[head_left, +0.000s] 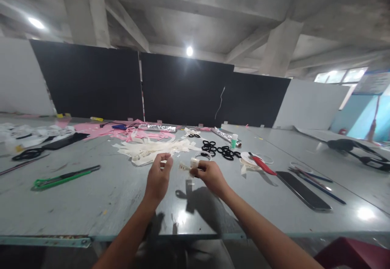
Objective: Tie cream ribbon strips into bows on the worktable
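My right hand (212,176) pinches a small roll of printed cream ribbon (184,167) above the table, with a short strip of it sticking out to the left. My left hand (159,176) is beside it on the left, fingers loosely bent and apart from the thumb, with nothing visible in them. Just behind both hands lies a loose pile of cream strips (152,149). A clear round ring of tape (203,154) rests behind my right hand, near several black scissor-handle loops (225,152).
On the left lies a green box cutter (65,178). To the right are a white spool (251,162), a red-handled tool (264,166), a black phone (304,191) and pens (319,186). A small green-and-white bottle (234,141) stands further back, before dark panels (185,88).
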The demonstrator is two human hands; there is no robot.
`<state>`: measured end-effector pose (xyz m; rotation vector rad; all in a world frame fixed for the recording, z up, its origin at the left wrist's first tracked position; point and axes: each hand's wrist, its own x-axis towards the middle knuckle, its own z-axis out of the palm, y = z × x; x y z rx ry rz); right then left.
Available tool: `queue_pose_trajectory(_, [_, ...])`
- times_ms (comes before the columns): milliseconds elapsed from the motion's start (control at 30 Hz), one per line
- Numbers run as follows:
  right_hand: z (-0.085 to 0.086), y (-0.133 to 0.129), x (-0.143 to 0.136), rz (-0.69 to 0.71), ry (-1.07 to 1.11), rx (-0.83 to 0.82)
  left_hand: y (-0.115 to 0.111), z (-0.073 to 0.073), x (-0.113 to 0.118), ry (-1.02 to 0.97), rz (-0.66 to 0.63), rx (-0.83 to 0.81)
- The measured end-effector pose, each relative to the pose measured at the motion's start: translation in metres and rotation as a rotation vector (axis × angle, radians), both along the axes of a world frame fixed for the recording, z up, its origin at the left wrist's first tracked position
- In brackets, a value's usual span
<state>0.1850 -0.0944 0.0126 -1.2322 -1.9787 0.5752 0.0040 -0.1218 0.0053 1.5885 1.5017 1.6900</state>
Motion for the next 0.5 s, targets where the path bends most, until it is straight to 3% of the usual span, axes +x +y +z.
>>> queue_pose_trajectory(100, [-0.004, 0.004, 0.002, 0.1, 0.306, -0.102, 0.005, -0.003, -0.003, -0.139, -0.088, -0.038])
queue_pose_trajectory(200, [-0.013, 0.009, 0.001, 0.142, 0.452, -0.159, 0.01, 0.0, 0.002, -0.256, -0.152, -0.085])
queue_pose_trajectory(333, [-0.014, 0.026, 0.003, 0.096, 0.513, -0.18, 0.031, 0.032, 0.014, -0.458, -0.232, -0.068])
queue_pose_trajectory(433, [-0.001, 0.05, 0.014, 0.028, 0.526, -0.209, 0.064, 0.061, 0.022, -0.522, -0.269, -0.017])
queue_pose_trajectory(500, [0.008, 0.072, 0.025, -0.025, 0.511, -0.233, 0.09, 0.069, 0.026, -0.514, -0.268, -0.036])
